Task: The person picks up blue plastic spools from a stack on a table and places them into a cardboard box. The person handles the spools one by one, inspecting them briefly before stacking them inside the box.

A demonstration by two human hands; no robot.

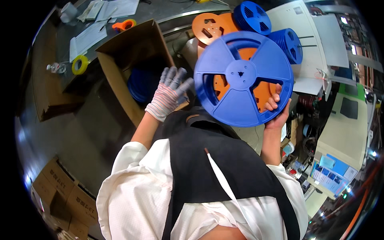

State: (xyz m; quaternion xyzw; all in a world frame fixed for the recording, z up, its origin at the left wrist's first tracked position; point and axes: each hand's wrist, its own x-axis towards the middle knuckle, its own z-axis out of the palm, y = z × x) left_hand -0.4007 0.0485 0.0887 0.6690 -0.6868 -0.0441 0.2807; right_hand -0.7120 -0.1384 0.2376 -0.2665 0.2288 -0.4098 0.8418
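bare right grip [281,117] holds a large blue reel [245,81] by its lower right rim, in front of orange reels [208,26]; the gloved left grip [169,91], spread wide, hangs just beside the reel, near an open carton [114,90].

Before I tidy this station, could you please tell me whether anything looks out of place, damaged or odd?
One mismatch: the left hand wears a striped glove, while the right hand, holding the blue reel, is bare. I see nothing clearly spilled or damaged.
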